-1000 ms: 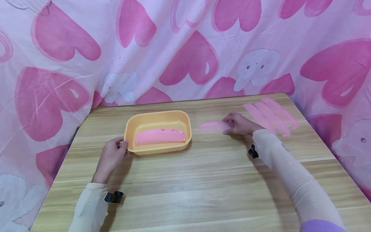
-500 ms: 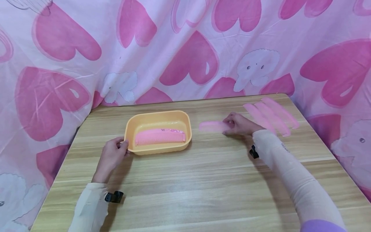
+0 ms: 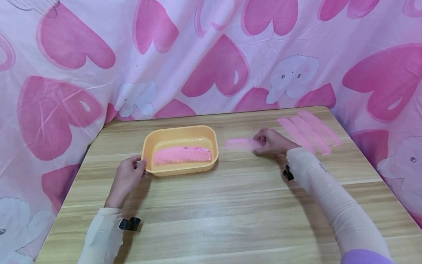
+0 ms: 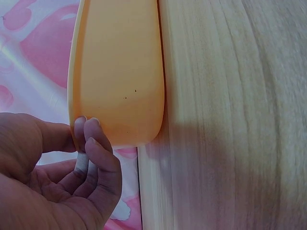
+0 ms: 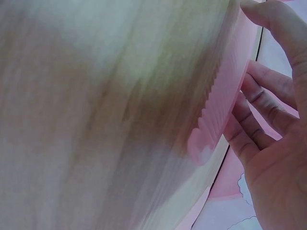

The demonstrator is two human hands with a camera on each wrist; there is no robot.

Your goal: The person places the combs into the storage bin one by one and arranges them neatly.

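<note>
Thumb and fingers of the left hand [image 3: 126, 178] pinch the left end of a yellow-orange plastic basin [image 3: 182, 171], also seen in the left wrist view as the basin's outer wall [image 4: 120, 62]. Inside the basin lies a pink comb [image 3: 179, 156] with a printed pattern at one end. To the right of the basin, the right hand [image 3: 273, 142] grips a second pink comb [image 3: 239, 143] by its right part. The right wrist view shows this comb [image 5: 225, 91] between thumb and fingers, close to the tabletop; whether it touches the wood I cannot tell.
Several more pink combs [image 3: 310, 130] lie side by side at the table's back right corner, partly behind the right hand. A pink heart-patterned cloth [image 3: 211, 66] hangs behind the wood-grain table [image 3: 204, 216]. Small black cameras [image 3: 129, 224] sit on both wrists.
The comb in the right hand has shifted very slightly to the left. The left hand and the basin have stayed in place.
</note>
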